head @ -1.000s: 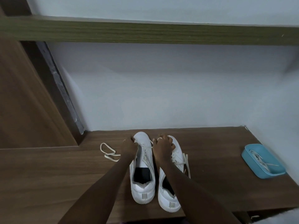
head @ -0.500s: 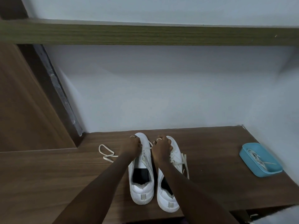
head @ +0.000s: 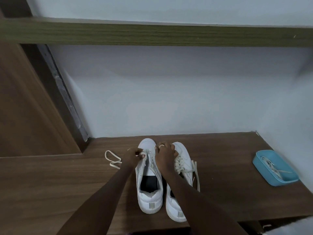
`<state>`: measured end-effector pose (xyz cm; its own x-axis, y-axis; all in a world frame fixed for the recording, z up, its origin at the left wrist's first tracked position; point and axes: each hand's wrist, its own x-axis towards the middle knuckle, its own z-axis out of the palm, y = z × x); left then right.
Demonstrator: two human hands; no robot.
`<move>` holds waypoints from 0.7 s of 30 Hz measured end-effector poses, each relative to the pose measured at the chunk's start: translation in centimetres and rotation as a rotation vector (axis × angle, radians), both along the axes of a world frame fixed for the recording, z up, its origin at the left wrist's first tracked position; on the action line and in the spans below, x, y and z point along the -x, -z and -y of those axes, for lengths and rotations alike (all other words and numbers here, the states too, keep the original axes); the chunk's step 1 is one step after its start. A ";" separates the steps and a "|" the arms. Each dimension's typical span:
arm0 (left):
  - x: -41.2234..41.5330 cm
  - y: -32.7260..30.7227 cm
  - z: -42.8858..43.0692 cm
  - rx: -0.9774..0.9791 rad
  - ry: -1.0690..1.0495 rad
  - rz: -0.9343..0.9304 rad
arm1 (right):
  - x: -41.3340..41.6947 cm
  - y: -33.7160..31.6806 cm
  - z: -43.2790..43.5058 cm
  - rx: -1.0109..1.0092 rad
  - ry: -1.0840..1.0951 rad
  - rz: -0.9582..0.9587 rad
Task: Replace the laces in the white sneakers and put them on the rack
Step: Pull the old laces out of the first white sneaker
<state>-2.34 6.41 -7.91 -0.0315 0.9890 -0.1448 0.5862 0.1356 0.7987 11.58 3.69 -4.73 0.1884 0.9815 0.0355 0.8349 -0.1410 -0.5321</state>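
Observation:
Two white sneakers stand side by side on the brown wooden shelf point(head: 50, 180), toes to the wall. The left sneaker point(head: 149, 197) has a cream lace only through its front eyelets. My left hand point(head: 133, 156) pinches that lace at the shoe's left eyelets; the lace's loose end point(head: 112, 158) loops on the wood to the left. My right hand point(head: 165, 154), with a ring, grips the lace at the same shoe's right eyelets. The right sneaker point(head: 183, 160) is fully laced, with its ends trailing down its right side.
A blue tray point(head: 259, 163) holding other laces sits at the shelf's right end, near the white wall. An olive-brown upper shelf point(head: 152, 33) runs overhead. A wooden side panel point(head: 25, 107) closes the left.
Both hands stay on the left sneaker's front eyelets; my left hand has shifted slightly back along the lace. The sneakers have not moved.

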 end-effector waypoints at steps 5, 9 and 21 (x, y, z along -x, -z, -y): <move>-1.2 -0.4 -0.1 0.024 0.029 -0.231 | 0.0 -0.2 0.5 0.000 -0.036 0.017; -1.9 -0.8 -0.2 0.047 0.062 -0.500 | -0.1 -0.2 0.8 0.020 -0.110 0.115; 4.1 -2.2 -0.7 -0.008 -0.573 -0.493 | 1.2 0.5 0.9 0.181 -0.065 0.155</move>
